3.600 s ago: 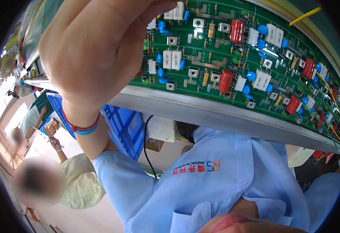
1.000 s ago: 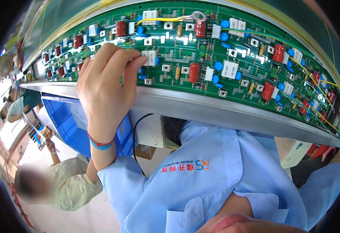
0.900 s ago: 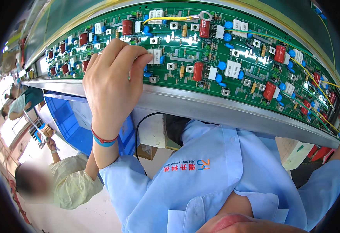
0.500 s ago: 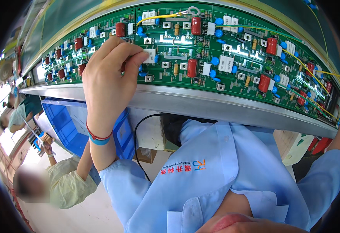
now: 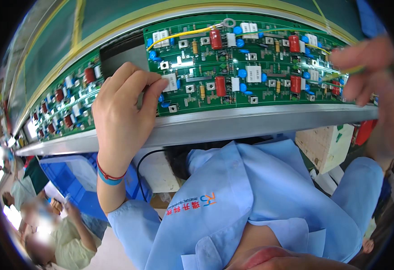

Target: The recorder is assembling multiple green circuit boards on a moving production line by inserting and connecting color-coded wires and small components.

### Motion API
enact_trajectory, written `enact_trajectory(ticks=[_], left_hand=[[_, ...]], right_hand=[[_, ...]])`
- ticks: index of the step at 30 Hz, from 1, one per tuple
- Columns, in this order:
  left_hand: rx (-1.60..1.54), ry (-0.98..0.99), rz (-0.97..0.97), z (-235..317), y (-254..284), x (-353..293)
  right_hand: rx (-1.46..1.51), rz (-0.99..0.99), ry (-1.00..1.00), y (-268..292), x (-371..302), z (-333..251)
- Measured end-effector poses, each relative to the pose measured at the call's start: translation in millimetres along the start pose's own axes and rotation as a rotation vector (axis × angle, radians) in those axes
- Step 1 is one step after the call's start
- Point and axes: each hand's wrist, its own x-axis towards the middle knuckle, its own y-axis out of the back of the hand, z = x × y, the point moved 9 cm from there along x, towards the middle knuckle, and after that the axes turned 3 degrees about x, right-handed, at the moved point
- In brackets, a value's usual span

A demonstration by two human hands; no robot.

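Note:
A long green circuit board point(image 5: 183, 96) lies along a metal rail, set with red capacitors point(image 5: 220, 86), blue disc parts and white blocks. My left hand point(image 5: 127, 105) pinches a white block point(image 5: 170, 83) at the board's left edge between thumb and fingertips. At the far right my right hand point(image 5: 372, 74) hovers over the board, smeared by motion. A yellow-green wire point(image 5: 354, 70) crosses its bent fingers and seems held in them. Along the board's far side lies a yellow wire point(image 5: 179, 36) ending in a ring terminal point(image 5: 227, 22).
Left of a dark gap point(image 5: 126, 56), more populated circuit boards point(image 5: 64, 99) lie on the line. The metal rail point(image 5: 260, 113) runs along the near side. Below it stand a blue bin point(image 5: 77, 180) and a wooden box point(image 5: 325, 146). Another person point(image 5: 71, 243) is at lower left.
A gap has opened between the board at my left hand and the boards further left. My right hand has come in from the right edge over the wires. My left hand keeps its pinch.

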Motion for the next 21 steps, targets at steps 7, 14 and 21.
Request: enact_trajectory(ticks=[7, 14, 21], left_hand=[[-0.074, -0.188, 0.004, 0.2, -12.1, 20.0], [-0.067, -0.134, -0.039, 10.6, -18.1, 28.6], [-0.077, -0.155, -0.037, 21.4, -19.1, 28.3]], right_hand=[[-0.057, 0.229, -0.053, -19.4, -60.5, 9.5], [0.046, 0.279, 0.108, -17.6, -57.7, 37.7], [0.045, 0.288, 0.106, -15.1, -66.4, 51.1]])
